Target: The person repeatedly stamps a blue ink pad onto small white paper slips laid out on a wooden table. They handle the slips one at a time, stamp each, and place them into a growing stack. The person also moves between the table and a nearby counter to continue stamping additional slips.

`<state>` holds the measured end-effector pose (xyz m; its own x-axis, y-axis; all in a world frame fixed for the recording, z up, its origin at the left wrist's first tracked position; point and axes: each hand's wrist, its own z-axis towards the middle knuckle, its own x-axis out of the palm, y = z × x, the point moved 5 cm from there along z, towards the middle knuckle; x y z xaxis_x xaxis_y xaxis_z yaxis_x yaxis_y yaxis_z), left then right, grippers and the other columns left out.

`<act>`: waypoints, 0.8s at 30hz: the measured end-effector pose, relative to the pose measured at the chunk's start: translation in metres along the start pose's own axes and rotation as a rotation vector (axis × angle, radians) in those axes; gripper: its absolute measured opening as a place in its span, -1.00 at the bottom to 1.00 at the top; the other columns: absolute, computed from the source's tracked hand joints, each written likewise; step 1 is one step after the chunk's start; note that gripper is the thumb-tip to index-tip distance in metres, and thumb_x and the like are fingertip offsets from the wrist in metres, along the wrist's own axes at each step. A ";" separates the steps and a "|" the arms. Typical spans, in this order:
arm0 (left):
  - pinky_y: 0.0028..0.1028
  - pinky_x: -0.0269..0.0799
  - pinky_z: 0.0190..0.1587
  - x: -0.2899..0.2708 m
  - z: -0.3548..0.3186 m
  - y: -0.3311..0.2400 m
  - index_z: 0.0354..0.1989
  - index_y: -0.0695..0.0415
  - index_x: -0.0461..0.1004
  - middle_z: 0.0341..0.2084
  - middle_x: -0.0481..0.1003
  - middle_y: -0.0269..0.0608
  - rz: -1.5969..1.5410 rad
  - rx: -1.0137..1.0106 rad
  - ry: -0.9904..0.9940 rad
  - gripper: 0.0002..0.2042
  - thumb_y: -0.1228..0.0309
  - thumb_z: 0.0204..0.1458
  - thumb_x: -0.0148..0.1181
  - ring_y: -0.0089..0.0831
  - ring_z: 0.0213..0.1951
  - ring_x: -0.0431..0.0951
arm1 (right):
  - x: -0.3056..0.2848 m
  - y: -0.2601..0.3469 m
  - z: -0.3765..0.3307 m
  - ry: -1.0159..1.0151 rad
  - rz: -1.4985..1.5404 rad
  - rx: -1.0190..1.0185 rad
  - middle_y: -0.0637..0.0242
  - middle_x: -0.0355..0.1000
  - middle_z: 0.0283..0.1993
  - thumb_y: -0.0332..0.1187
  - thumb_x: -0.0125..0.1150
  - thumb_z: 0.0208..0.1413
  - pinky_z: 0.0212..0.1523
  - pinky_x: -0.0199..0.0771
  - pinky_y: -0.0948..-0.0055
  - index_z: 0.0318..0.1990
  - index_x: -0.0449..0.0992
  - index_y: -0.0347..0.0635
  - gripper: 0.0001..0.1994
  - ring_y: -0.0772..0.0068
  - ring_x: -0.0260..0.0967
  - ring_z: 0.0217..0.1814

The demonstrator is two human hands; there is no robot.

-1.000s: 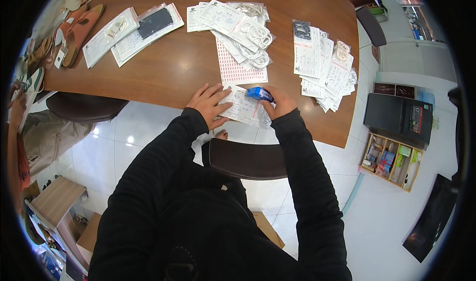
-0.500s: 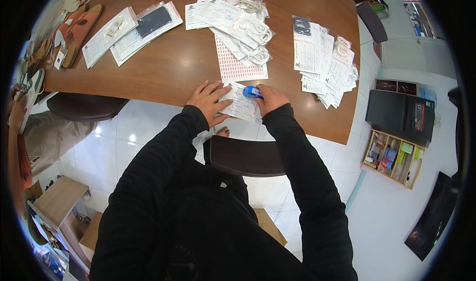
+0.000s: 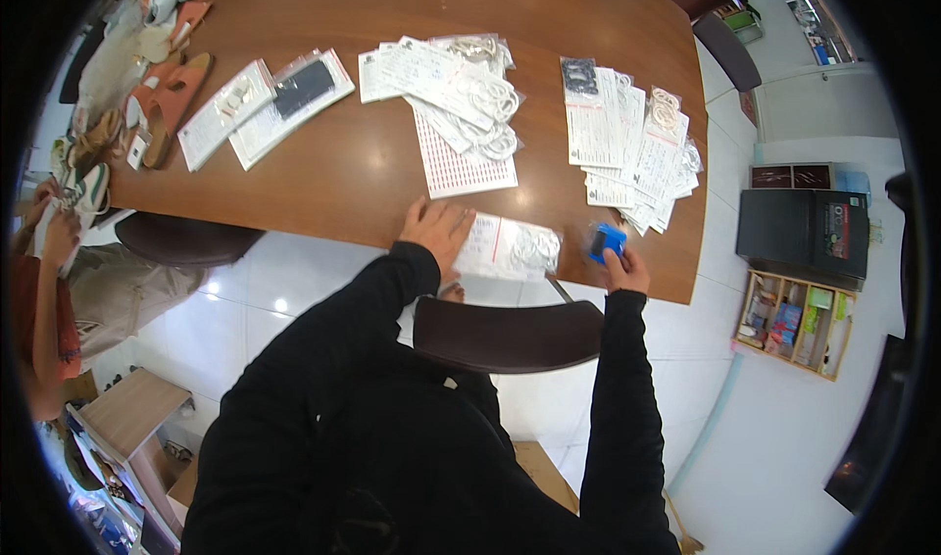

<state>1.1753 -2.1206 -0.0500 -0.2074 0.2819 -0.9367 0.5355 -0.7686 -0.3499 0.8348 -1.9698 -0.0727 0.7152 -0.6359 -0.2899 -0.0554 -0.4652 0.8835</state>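
A white written card (image 3: 480, 247) lies at the table's near edge, with a clear bag of coiled white cord (image 3: 535, 250) at its right end. Flat across the card's left end rests my left hand (image 3: 434, 232), fingers stretched out. To the right, apart from the card, my right hand (image 3: 629, 270) grips a small blue block (image 3: 608, 245) that looks like a self-inking stamp, its dark face showing. Beyond the card is a sheet of small red marks (image 3: 466, 171), partly under a pile of bagged cords and cards (image 3: 441, 80).
More bagged cards (image 3: 637, 153) are fanned out at the right, and two card stacks (image 3: 294, 104) sit at the left. Sandals (image 3: 176, 109) crowd the table's left end, where another person's hands (image 3: 61, 232) hold a shoe. A dark chair (image 3: 510, 335) stands before me.
The stamp-like block has moved right, off the card, in my right hand. The card's bagged cord end now shows. My left hand remains on the card; the view has shifted slightly.
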 end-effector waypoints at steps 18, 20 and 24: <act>0.17 -0.20 0.41 -0.099 0.142 0.179 0.41 0.03 0.03 0.42 0.03 -0.22 0.427 -0.231 0.213 0.12 -0.07 -0.40 0.51 -0.14 0.47 -0.11 | -0.006 -0.047 0.021 0.028 0.387 0.080 0.12 0.55 -0.24 -0.34 0.23 0.22 -0.43 0.69 0.36 0.02 0.42 -0.30 -0.70 0.24 0.59 -0.39; 0.15 -0.19 0.41 -0.094 0.158 0.179 0.42 0.03 0.00 0.43 0.02 -0.20 0.431 -0.180 0.239 0.15 -0.06 -0.40 0.52 -0.14 0.47 -0.10 | -0.007 -0.046 0.020 0.027 0.384 0.084 0.12 0.55 -0.24 -0.34 0.23 0.22 -0.43 0.69 0.36 0.02 0.42 -0.30 -0.70 0.24 0.59 -0.38; 0.11 -0.17 0.41 -0.085 0.174 0.186 0.44 0.02 -0.02 0.43 0.02 -0.15 0.244 -0.314 0.268 0.15 -0.05 -0.39 0.53 -0.15 0.46 -0.06 | -0.008 -0.045 0.017 0.020 0.348 0.099 0.12 0.55 -0.23 -0.33 0.22 0.23 -0.43 0.69 0.35 0.02 0.41 -0.30 -0.70 0.23 0.59 -0.38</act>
<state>1.1499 -2.3872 -0.0340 0.1516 0.2842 -0.9467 0.7723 -0.6318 -0.0660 0.8198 -1.9543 -0.1167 0.6554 -0.7547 0.0300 -0.3642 -0.2809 0.8880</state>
